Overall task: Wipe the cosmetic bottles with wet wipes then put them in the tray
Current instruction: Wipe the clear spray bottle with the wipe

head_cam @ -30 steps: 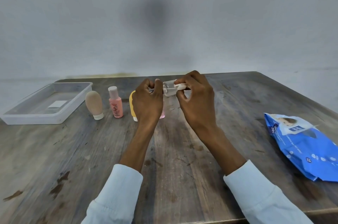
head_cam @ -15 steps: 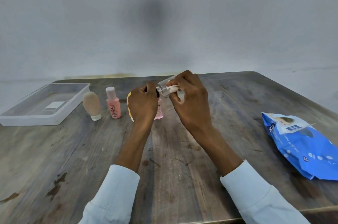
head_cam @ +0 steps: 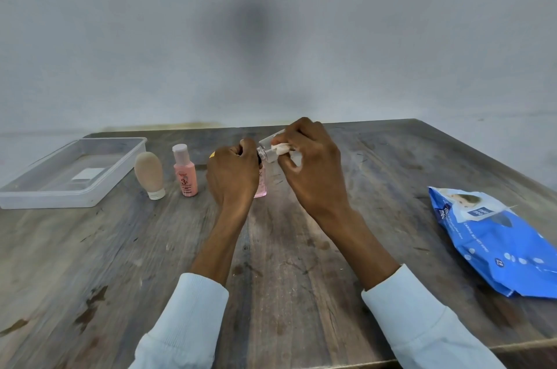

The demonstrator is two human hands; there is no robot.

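The bench is worn, stained matt wood, the tray clear plastic, the wipes pack glossy blue film.

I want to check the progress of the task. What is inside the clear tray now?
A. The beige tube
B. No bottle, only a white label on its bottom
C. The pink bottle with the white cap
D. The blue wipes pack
B: the tray holds no bottle; the beige tube and pink bottle stand on the table beside it.

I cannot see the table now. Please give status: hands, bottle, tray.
Left hand grips clear bottle; right hand rubs it with wipe. Tray holds no bottles. Nothing in the way.
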